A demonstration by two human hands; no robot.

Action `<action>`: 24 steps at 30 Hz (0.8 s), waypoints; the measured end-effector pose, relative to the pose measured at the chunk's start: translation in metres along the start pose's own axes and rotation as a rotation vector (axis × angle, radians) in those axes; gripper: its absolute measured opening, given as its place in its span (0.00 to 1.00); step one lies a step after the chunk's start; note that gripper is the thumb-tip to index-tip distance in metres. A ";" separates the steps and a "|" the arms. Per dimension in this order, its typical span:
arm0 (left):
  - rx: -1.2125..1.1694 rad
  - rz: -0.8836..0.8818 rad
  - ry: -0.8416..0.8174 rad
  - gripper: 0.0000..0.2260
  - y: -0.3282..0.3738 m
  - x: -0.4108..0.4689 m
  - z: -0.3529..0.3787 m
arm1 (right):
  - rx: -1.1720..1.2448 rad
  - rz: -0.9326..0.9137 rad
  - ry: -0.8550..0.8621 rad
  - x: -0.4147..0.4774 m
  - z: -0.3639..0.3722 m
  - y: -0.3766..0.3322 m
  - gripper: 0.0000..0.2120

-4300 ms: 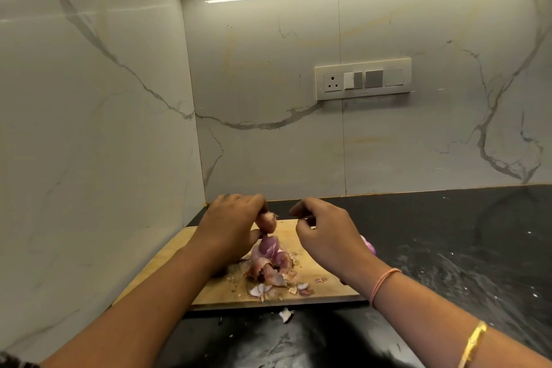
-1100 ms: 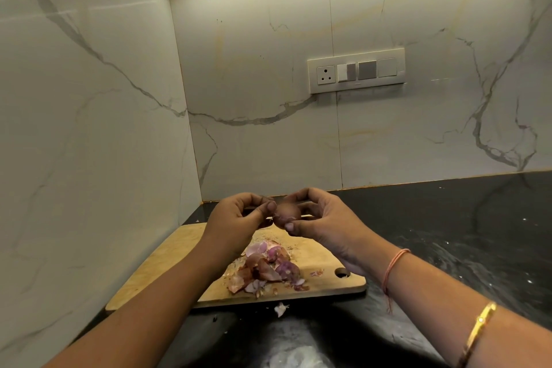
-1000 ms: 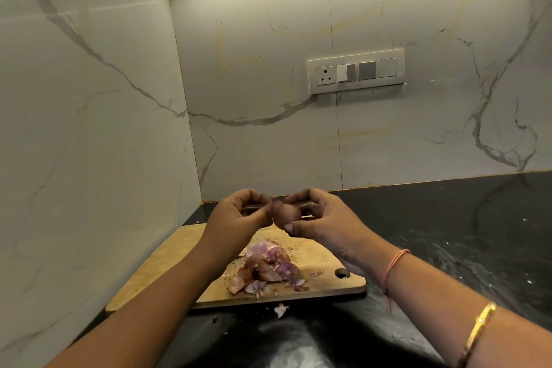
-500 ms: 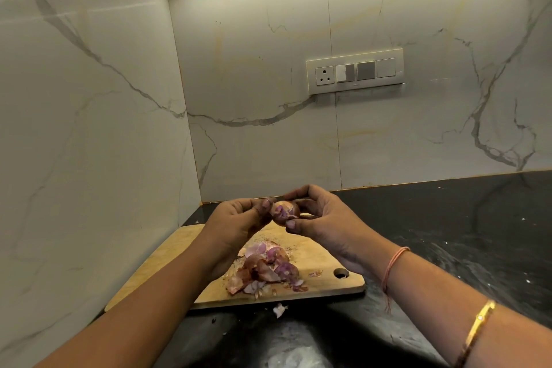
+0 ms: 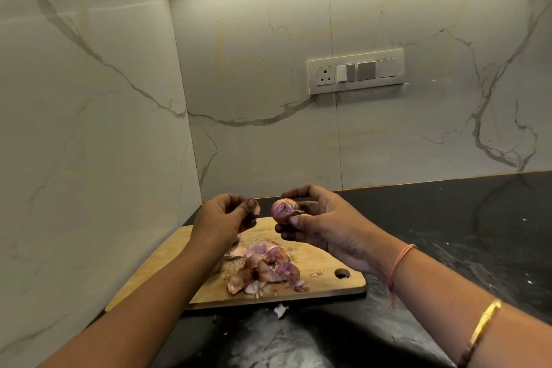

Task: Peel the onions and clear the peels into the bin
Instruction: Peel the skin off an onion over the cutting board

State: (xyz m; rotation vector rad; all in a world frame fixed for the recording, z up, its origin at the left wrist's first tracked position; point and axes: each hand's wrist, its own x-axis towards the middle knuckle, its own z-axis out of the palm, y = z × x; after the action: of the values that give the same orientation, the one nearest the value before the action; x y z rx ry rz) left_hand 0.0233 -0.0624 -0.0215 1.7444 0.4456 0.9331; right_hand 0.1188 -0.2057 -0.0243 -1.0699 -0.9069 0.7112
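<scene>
My right hand (image 5: 325,224) grips a small purple onion (image 5: 282,210) between thumb and fingers, held above the wooden cutting board (image 5: 325,287). Some skin still clings to the onion. My left hand (image 5: 222,219) is a short gap to the left of it, its thumb and fingertips pinching a small scrap of peel (image 5: 257,210). A pile of purple and brown onion peels (image 5: 265,269) lies on the middle of the board under both hands. No bin is in view.
The board lies on a black stone counter (image 5: 448,248) in a corner of marble walls. One loose peel scrap (image 5: 280,310) lies on the counter just in front of the board. A switch panel (image 5: 355,71) is on the back wall.
My hands, joined on the onion half a second ago, have come apart. The left hand has pulled left with a scrap of peel while the right keeps the onion.
</scene>
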 end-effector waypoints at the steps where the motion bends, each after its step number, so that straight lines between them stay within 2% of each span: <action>1: -0.001 0.017 -0.015 0.02 0.000 -0.001 -0.001 | -0.006 0.010 0.006 0.000 0.000 0.000 0.15; 5: -0.001 0.093 -0.127 0.05 0.006 -0.008 0.003 | -0.042 0.018 0.040 0.002 -0.001 0.003 0.16; 9: 0.041 0.156 -0.218 0.06 0.008 -0.013 0.006 | -0.177 -0.015 0.066 0.002 -0.002 0.004 0.16; 15: 0.211 0.239 -0.204 0.05 0.006 -0.012 0.006 | -0.259 -0.023 0.084 0.001 -0.002 0.007 0.17; 24: 0.303 0.306 -0.194 0.06 0.007 -0.011 0.005 | -0.268 -0.011 0.084 0.002 -0.002 0.006 0.16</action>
State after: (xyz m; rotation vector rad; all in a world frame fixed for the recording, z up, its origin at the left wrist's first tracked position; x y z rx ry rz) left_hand 0.0195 -0.0762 -0.0198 2.2012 0.2022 0.9311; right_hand 0.1208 -0.2030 -0.0296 -1.3206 -0.9520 0.5411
